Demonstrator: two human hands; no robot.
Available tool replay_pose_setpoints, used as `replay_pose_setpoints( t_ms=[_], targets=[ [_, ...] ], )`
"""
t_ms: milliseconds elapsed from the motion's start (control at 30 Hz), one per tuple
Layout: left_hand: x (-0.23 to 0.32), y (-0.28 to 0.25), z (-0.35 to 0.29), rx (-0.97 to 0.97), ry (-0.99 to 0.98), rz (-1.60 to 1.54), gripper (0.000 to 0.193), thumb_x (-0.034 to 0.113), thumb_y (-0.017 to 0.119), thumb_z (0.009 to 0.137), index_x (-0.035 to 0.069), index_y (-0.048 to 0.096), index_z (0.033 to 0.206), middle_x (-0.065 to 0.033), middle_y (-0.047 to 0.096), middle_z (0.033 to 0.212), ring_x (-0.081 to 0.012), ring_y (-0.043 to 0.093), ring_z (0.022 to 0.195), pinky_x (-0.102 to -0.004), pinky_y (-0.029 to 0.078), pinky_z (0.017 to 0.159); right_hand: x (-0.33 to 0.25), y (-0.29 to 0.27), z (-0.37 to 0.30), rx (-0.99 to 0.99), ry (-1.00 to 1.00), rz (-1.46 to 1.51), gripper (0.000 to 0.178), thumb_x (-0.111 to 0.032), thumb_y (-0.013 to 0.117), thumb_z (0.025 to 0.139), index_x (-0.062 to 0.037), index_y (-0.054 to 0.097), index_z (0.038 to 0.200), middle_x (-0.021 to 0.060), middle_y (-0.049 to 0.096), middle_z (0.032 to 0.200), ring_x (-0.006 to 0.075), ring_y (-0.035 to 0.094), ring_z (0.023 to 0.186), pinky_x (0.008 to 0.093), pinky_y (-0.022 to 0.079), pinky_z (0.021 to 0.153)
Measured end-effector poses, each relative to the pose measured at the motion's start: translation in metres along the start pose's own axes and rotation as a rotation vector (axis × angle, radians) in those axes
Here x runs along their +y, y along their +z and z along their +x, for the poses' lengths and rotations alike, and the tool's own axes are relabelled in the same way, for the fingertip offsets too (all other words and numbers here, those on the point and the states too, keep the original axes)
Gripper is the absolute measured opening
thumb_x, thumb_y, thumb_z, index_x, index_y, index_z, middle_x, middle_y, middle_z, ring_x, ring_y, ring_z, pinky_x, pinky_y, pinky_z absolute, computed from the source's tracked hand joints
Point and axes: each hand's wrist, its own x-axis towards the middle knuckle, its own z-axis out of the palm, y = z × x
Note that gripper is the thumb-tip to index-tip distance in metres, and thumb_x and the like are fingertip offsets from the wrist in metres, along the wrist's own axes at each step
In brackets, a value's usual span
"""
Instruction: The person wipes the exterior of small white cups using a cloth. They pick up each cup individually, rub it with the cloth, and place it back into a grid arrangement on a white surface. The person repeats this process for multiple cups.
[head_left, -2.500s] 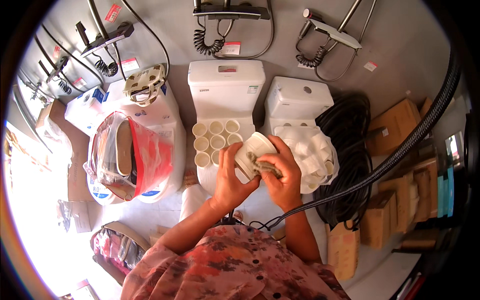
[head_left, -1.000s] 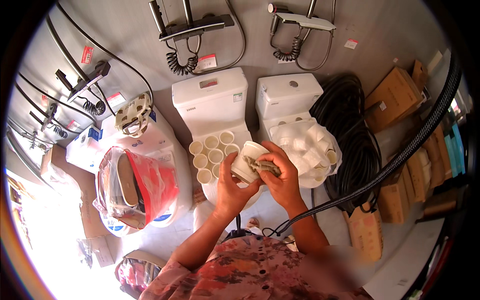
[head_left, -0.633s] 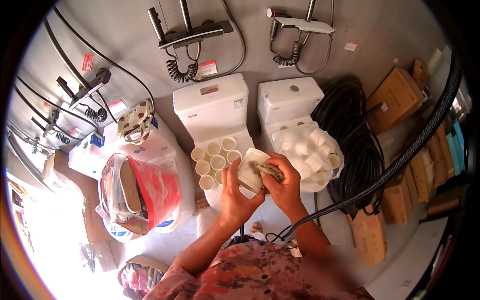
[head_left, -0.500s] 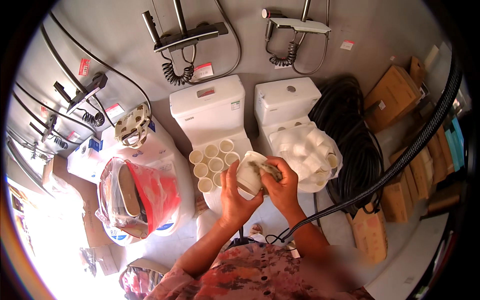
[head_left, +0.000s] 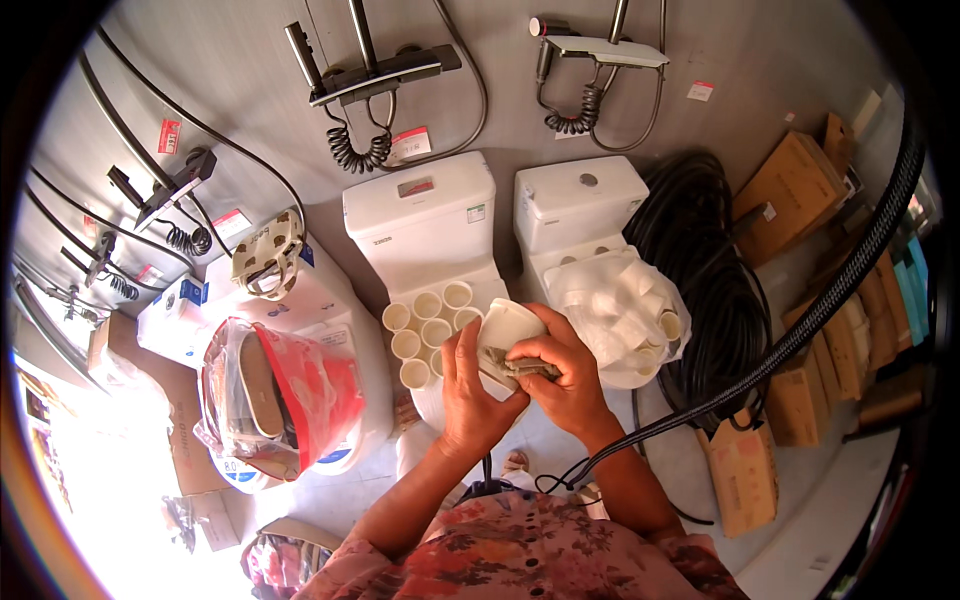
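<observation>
Held in front of me is a white container (head_left: 512, 322) with rounded corners, tilted. My left hand (head_left: 475, 403) is closed around its near left side, thumb along the lower edge. A crumpled grey-brown cloth (head_left: 522, 365) is bunched in my right hand (head_left: 568, 378), whose fingers press it against the container's face. Just beyond my left hand, several pale cups (head_left: 435, 332) stand grouped on the closed lid of a white toilet (head_left: 420, 232); my hand hides some of them.
A second white toilet (head_left: 578, 205) bears a white plastic bag (head_left: 610, 300) with cups in it. At left, a red-and-clear bag of shoes (head_left: 300, 395) rests on another white fixture. Black coiled hose (head_left: 690, 260) and cardboard boxes (head_left: 790, 195) stand right. A black braided cable (head_left: 780, 355) crosses the right side.
The cloth in my right hand has moved down across the container's face toward its lower edge. My left hand keeps its hold, and the view has shifted slightly.
</observation>
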Motion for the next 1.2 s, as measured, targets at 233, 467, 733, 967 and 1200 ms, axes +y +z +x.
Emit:
replay_pose_setpoints(
  t_ms=[233, 467, 733, 967, 1200],
  targets=[
    [-0.002, 0.002, 0.0, -0.024, 0.034, 0.027, 0.09, 0.01, 0.082, 0.061, 0.005, 0.036, 0.139, -0.0173, 0.048, 0.118, -0.035, 0.056, 0.104, -0.0416, 0.051, 0.085, -0.002, -0.005, -0.001, -0.02, 0.028, 0.031, 0.025, 0.005, 0.063, 0.067, -0.0027, 0.065, 0.091, 0.0173, 0.052, 0.123, 0.0288, 0.06, 0.102, 0.034, 0.048, 0.087],
    [-0.02, 0.0, -0.003, -0.229, -0.364, -0.526, 0.083, 0.017, 0.078, 0.077, 0.004, 0.029, 0.143, -0.0143, 0.048, 0.127, -0.0251, 0.055, 0.114, -0.0371, 0.055, 0.085, 0.02, 0.0, -0.009, 0.288, 0.399, 0.263, 0.024, 0.002, 0.057, 0.08, 0.0004, 0.053, 0.103, 0.0116, 0.057, 0.112, 0.0172, 0.055, 0.099, 0.0314, 0.046, 0.09],
    [-0.023, -0.021, 0.011, -0.452, -0.741, -1.183, 0.068, 0.018, 0.07, 0.085, -0.004, 0.031, 0.137, -0.0162, 0.054, 0.123, -0.0256, 0.061, 0.106, -0.0391, 0.056, 0.082, 0.018, 0.002, -0.008, 0.223, 0.344, 0.394, 0.021, 0.003, 0.058, 0.08, -0.0013, 0.057, 0.101, 0.0091, 0.058, 0.114, 0.0148, 0.055, 0.099, 0.0283, 0.045, 0.09],
    [-0.022, -0.007, -0.004, -0.209, -0.404, -0.567, 0.076, 0.001, 0.076, 0.072, 0.0, 0.034, 0.136, -0.0139, 0.057, 0.117, -0.0202, 0.061, 0.104, -0.0343, 0.054, 0.086, 0.013, 0.013, -0.006, 0.056, 0.151, 0.26, 0.018, 0.002, 0.061, 0.082, -0.002, 0.06, 0.099, 0.0141, 0.052, 0.128, 0.02, 0.055, 0.109, 0.0314, 0.044, 0.093],
    [-0.021, -0.009, -0.01, -0.065, -0.19, -0.197, 0.081, 0.006, 0.079, 0.065, 0.005, 0.039, 0.135, -0.0129, 0.054, 0.12, -0.0197, 0.06, 0.102, -0.0319, 0.055, 0.08, 0.005, 0.018, -0.01, 0.02, -0.012, 0.103, 0.025, 0.006, 0.062, 0.069, -0.0026, 0.065, 0.093, 0.016, 0.051, 0.131, 0.0267, 0.058, 0.107, 0.0323, 0.048, 0.088]
  ],
)
